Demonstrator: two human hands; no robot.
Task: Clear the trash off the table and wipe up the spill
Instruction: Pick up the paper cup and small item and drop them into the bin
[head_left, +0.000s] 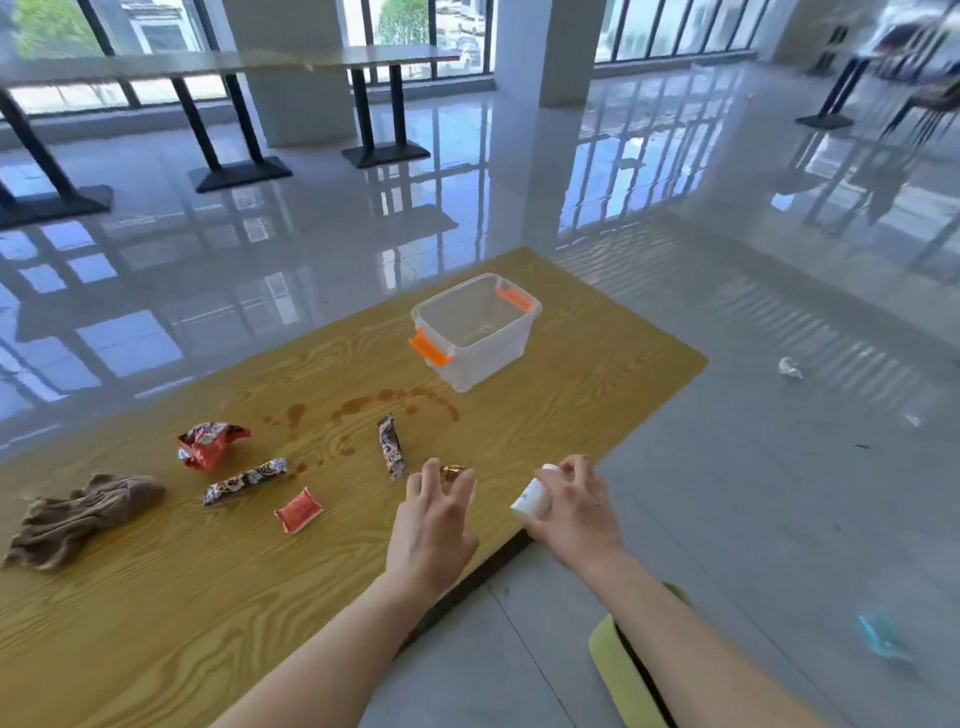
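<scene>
On the wooden table (218, 613) lie a crumpled red wrapper (210, 442), two brown patterned wrappers (244, 480) (390, 453), a small red packet (298, 511) and a brown cloth (78, 517). A brown spill (363, 408) spreads in front of a clear bin with orange latches (475, 332). My left hand (436, 514) hovers with fingers spread over a small gold wrapper (451, 473), fingertips touching it. My right hand (574, 506) is closed around a small white bottle (532, 498) at the table's right edge.
A yellow-green chair seat (618, 660) sits below my right arm. Bits of litter (789, 368) and a blue object (880, 636) lie on the glossy floor to the right. Other tables on black pedestals (239, 171) stand at the back.
</scene>
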